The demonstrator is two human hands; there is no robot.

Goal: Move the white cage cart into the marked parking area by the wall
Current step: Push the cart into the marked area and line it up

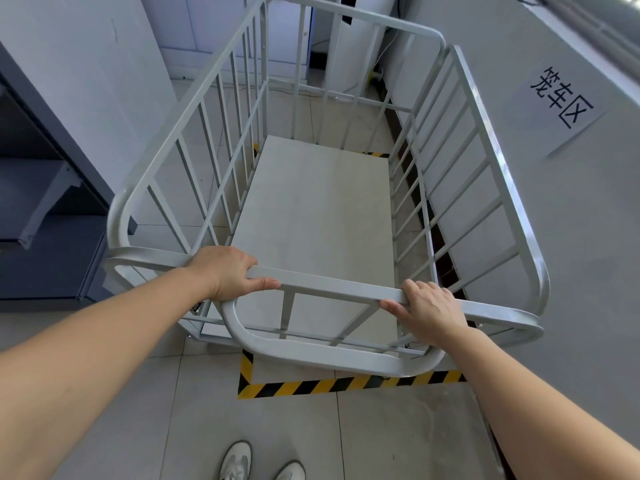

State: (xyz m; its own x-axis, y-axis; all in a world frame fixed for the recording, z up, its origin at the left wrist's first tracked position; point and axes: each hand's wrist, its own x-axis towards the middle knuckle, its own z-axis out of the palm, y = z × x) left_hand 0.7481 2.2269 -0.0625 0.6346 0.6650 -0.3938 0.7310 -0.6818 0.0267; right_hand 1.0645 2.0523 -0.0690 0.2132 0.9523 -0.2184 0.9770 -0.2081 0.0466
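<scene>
The white cage cart (322, 216) stands in front of me, its barred sides open at the top and its flat floor bare. My left hand (227, 271) grips the near top rail on the left. My right hand (429, 308) grips the same rail on the right. Yellow-and-black striped tape (332, 384) marks the near edge and left corner of the parking area on the tiled floor, just under the cart's near end. More tape shows beyond the cart's far end. The cart's right side runs close along the grey wall (571, 237).
A paper sign (561, 98) with black characters hangs on the right wall. A dark grey shelf unit (45, 202) stands at the left, close to the cart's left corner. White cabinets and a cable lie beyond the cart. My white shoes (259, 462) are on the tiles below.
</scene>
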